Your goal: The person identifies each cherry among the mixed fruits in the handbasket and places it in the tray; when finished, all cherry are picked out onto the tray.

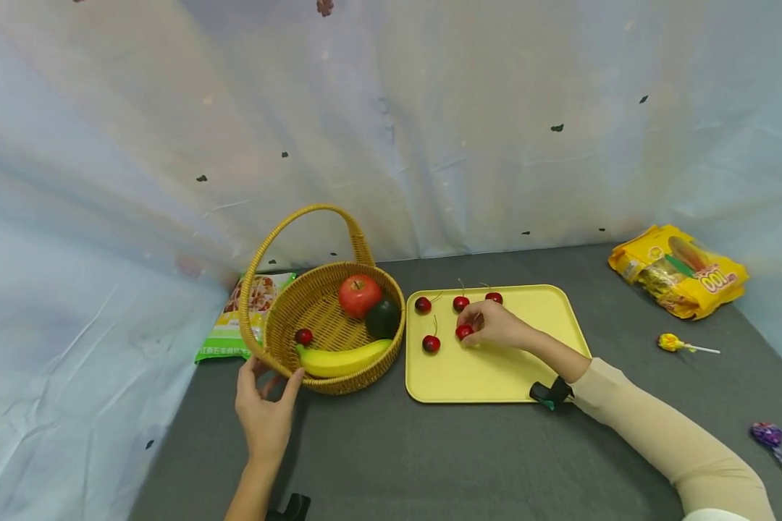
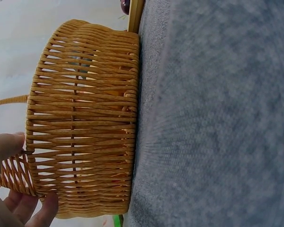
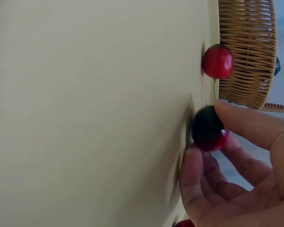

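Observation:
A yellow wicker basket stands left of centre, holding a banana, a red apple, a dark green avocado-like fruit and one cherry. My left hand grips the basket at its near-left rim, thumb and fingers about the foot of the handle. On the yellow tray, my right hand pinches a dark red cherry between thumb and fingers, close over the tray surface. Several other cherries with stems lie around it, one nearer the basket.
Behind the basket lies a green and white snack bag. At the right are a yellow snack bag, a yellow lollipop and a purple lollipop. A pale curtain hangs behind the grey table.

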### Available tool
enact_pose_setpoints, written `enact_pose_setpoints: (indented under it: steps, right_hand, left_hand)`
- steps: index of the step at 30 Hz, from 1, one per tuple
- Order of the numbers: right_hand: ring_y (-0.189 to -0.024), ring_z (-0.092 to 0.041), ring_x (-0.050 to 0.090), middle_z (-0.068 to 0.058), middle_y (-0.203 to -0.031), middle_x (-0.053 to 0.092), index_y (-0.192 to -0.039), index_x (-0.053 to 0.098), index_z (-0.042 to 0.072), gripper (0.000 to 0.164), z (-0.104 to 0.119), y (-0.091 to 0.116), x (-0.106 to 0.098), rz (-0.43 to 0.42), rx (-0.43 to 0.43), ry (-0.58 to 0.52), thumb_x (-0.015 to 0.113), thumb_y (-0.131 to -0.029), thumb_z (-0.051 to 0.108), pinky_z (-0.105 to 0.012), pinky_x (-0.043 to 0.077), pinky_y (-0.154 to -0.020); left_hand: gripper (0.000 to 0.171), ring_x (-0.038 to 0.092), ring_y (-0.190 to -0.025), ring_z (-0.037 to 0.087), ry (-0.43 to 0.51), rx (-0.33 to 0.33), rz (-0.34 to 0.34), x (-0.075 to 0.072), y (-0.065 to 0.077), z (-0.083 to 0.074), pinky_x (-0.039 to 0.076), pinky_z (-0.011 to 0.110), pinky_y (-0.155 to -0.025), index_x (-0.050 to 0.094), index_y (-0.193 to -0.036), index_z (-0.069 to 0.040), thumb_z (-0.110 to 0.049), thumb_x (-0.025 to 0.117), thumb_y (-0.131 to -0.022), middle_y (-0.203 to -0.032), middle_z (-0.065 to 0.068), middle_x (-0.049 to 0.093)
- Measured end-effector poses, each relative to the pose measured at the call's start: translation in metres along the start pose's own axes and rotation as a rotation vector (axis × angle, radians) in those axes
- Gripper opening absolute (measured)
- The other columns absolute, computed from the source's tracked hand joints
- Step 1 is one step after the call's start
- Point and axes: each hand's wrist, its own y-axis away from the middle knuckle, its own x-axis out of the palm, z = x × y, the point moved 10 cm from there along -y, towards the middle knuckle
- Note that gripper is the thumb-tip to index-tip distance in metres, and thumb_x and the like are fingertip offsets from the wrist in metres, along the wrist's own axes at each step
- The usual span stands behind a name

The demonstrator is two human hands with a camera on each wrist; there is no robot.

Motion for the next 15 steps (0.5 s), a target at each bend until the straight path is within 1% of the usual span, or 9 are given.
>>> enact_pose_setpoints:
  steps: [4, 8, 11, 15]
  right_hand:
    - [-0.073, -0.018, 0.055, -0.008, -0.088, 0.066, -0.097, 0.069, -0.001, 0.023, 0.001, 0.001, 0.003, 0.018, 0.001, 0.013, 0.083, -0.079, 0.001, -0.027, 0.049, -0.064]
    - [-0.073, -0.019, 0.054, -0.011, -0.089, 0.064, -0.1, 0.069, -0.002, 0.027, 0.003, 0.003, 0.002, 0.034, -0.002, 0.039, 0.084, -0.079, 0.004, -0.029, 0.049, -0.064]
    - [-0.075, -0.019, 0.056, -0.013, -0.091, 0.063, -0.107, 0.068, -0.003, 0.033, 0.007, 0.004, -0.003, 0.056, 0.008, 0.085, 0.083, -0.081, 0.011, -0.03, 0.05, -0.066]
    - [-0.068, -0.017, 0.054, -0.01, -0.087, 0.063, -0.116, 0.066, -0.005, 0.043, 0.018, 0.004, -0.015, 0.1, 0.03, 0.163, 0.081, -0.084, 0.019, -0.028, 0.048, -0.059]
  left_hand:
    - [0.064, 0.054, -0.108, 0.016, 0.004, 0.006, -0.002, 0.0, 0.0, -0.002, 0.055, 0.017, -0.085, 0.05, -0.132, 0.014, 0.018, 0.078, -0.075, -0.116, 0.023, 0.056]
    - [0.063, 0.054, -0.108, 0.019, 0.003, 0.01, -0.002, 0.0, 0.0, -0.002, 0.055, 0.017, -0.085, 0.05, -0.132, 0.014, 0.018, 0.078, -0.075, -0.116, 0.023, 0.056]
    - [0.063, 0.055, -0.107, 0.023, 0.001, 0.007, -0.001, 0.0, 0.0, -0.002, 0.055, 0.017, -0.085, 0.05, -0.132, 0.014, 0.018, 0.078, -0.075, -0.116, 0.024, 0.056]
    - [0.063, 0.055, -0.107, 0.031, 0.006, 0.006, 0.001, 0.001, -0.001, -0.002, 0.055, 0.018, -0.085, 0.05, -0.132, 0.015, 0.018, 0.078, -0.075, -0.116, 0.026, 0.055]
